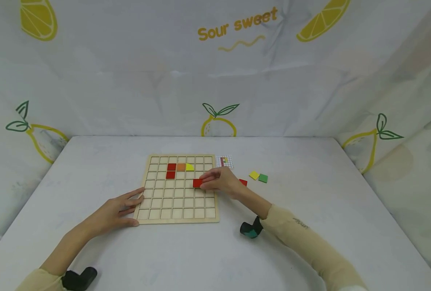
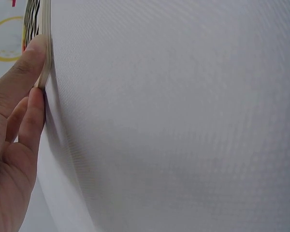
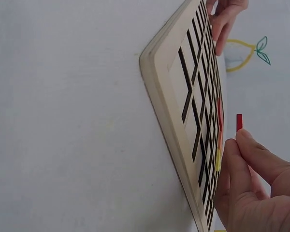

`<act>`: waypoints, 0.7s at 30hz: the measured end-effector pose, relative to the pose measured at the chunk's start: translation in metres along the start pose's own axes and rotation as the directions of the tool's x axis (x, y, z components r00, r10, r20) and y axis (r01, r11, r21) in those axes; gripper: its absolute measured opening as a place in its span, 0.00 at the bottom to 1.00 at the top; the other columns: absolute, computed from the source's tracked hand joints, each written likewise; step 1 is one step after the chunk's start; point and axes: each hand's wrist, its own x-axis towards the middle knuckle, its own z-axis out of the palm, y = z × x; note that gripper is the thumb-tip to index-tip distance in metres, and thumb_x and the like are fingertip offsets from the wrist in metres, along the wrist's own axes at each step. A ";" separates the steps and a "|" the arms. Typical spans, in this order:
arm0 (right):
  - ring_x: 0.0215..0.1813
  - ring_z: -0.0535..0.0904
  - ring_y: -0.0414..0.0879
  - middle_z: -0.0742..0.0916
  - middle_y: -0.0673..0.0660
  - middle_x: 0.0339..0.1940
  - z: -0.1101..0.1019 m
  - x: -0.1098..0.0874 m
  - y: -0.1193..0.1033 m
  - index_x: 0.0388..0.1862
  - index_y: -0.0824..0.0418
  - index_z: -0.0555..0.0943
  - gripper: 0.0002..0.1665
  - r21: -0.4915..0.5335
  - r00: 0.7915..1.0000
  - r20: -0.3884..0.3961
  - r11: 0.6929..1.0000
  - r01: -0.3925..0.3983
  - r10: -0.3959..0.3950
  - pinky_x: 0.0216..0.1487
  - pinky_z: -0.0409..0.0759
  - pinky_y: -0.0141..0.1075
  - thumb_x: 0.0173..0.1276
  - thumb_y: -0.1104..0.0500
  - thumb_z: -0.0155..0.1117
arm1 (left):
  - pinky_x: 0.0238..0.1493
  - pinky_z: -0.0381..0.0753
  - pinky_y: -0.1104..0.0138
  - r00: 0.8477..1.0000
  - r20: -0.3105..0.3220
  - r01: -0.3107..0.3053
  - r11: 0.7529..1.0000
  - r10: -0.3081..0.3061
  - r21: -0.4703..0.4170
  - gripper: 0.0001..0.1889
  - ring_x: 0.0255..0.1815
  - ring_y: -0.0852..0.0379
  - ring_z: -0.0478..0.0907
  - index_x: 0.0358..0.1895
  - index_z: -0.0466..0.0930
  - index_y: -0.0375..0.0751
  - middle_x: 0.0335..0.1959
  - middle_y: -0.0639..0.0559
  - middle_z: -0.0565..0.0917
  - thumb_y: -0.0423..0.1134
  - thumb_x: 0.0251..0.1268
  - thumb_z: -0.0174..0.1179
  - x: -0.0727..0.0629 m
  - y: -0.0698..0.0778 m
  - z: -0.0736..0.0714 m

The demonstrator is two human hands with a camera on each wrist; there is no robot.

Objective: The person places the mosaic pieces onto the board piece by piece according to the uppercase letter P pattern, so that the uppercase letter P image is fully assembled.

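My right hand (image 1: 220, 182) pinches a red square tile (image 1: 197, 183) between thumb and fingertips, over the right part of a wooden grid board (image 1: 167, 203). In the right wrist view the red tile (image 3: 239, 122) stands edge-on above the fingertips, apart from the board. Two red tiles (image 1: 170, 175), an orange tile (image 1: 181, 167) and a yellow piece with a rounded side (image 1: 189, 167) lie in cells near the board's far side. My left hand (image 1: 111, 214) rests against the board's left edge with fingers spread; in the left wrist view its thumb touches the frame.
A small printed pattern card (image 1: 224, 161) lies at the board's far right corner. To the right are a yellow tile (image 1: 254, 175) and a green tile (image 1: 263, 178). Another red tile (image 1: 243, 182) shows partly behind my right hand. A lemon-print cloth (image 1: 157, 101) hangs behind the white table.
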 end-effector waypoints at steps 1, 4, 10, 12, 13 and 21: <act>0.36 0.83 0.42 0.87 0.58 0.36 0.002 0.001 0.000 0.47 0.72 0.82 0.16 -0.011 1.000 -0.001 1.000 0.005 -0.005 0.47 0.86 0.36 0.58 0.70 0.71 | 0.57 0.79 0.65 1.000 0.001 0.002 1.000 -0.002 0.001 0.37 0.66 0.32 0.61 0.62 0.66 0.19 0.73 0.31 0.54 0.33 0.50 0.71 0.000 0.000 0.000; 0.36 0.82 0.41 0.87 0.58 0.36 0.008 0.003 -0.001 0.46 0.70 0.83 0.16 -0.048 1.000 -0.005 0.998 0.027 -0.027 0.46 0.86 0.33 0.58 0.68 0.71 | 0.56 0.79 0.65 1.000 -0.001 0.000 1.000 0.000 0.003 0.37 0.66 0.33 0.61 0.62 0.66 0.19 0.73 0.31 0.54 0.34 0.50 0.71 0.000 -0.001 0.000; 0.36 0.81 0.40 0.87 0.58 0.35 0.022 0.011 -0.003 0.44 0.70 0.84 0.15 -0.097 0.996 -0.017 0.991 0.088 -0.090 0.42 0.86 0.28 0.58 0.67 0.72 | 0.56 0.79 0.66 1.000 -0.006 -0.013 1.000 0.013 0.002 0.37 0.66 0.35 0.62 0.62 0.66 0.18 0.73 0.31 0.55 0.34 0.50 0.71 0.000 -0.003 0.000; 0.35 0.80 0.40 0.87 0.58 0.34 0.026 0.014 -0.003 0.43 0.69 0.84 0.14 -0.115 0.994 -0.027 0.988 0.100 -0.104 0.39 0.84 0.26 0.57 0.67 0.72 | 0.57 0.79 0.65 1.000 0.001 -0.013 1.000 0.013 0.003 0.37 0.66 0.34 0.62 0.62 0.66 0.18 0.73 0.31 0.54 0.35 0.51 0.71 0.000 -0.003 0.000; 0.35 0.80 0.40 0.87 0.57 0.34 0.029 0.015 -0.004 0.42 0.68 0.84 0.13 -0.127 0.994 -0.031 0.987 0.103 -0.107 0.38 0.84 0.25 0.57 0.67 0.73 | 0.57 0.79 0.65 1.000 0.002 -0.008 1.000 0.008 0.003 0.37 0.67 0.34 0.61 0.62 0.66 0.18 0.73 0.31 0.54 0.34 0.51 0.71 0.000 -0.003 0.000; 0.32 0.80 0.38 0.88 0.57 0.32 0.044 0.023 -0.008 0.40 0.67 0.85 0.13 -0.197 0.990 -0.048 0.973 0.118 -0.130 0.32 0.80 0.23 0.55 0.66 0.74 | 0.57 0.79 0.64 1.000 0.005 0.008 1.000 -0.008 0.000 0.37 0.66 0.32 0.61 0.63 0.66 0.18 0.73 0.30 0.54 0.33 0.51 0.71 0.001 -0.002 0.000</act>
